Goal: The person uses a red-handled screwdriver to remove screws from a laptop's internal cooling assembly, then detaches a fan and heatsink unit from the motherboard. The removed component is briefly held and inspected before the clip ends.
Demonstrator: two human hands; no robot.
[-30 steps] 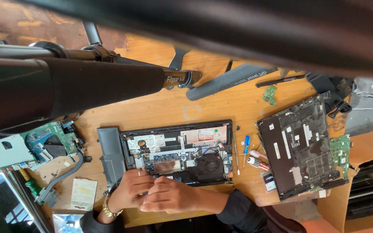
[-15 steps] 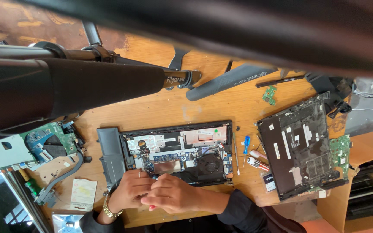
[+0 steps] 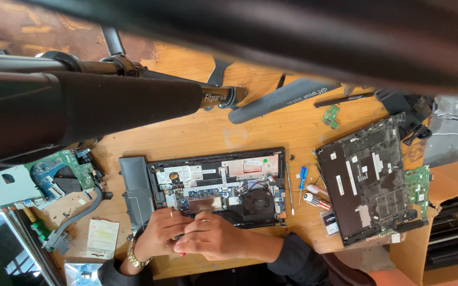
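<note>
Counts, all placed relative to the opened laptop chassis (image 3: 218,182) on the wooden bench:

- Opened laptop chassis: 1.
- Cooling fans inside the chassis: 1 (image 3: 259,201), lower right part.
- Detached laptop bottom covers: 1 (image 3: 367,180), right of the chassis.
- Long flat battery packs: 1 (image 3: 136,193), against its left edge.
- Loose green circuit boards: 3, left (image 3: 59,172), far right (image 3: 417,185), small one upper right (image 3: 331,116).
- Hands: 2, left (image 3: 160,233) and right (image 3: 213,238), at its near edge.
- Screwdrivers: 2, blue-handled (image 3: 302,177) and red-and-white-handled (image 3: 316,201), just right.
</note>
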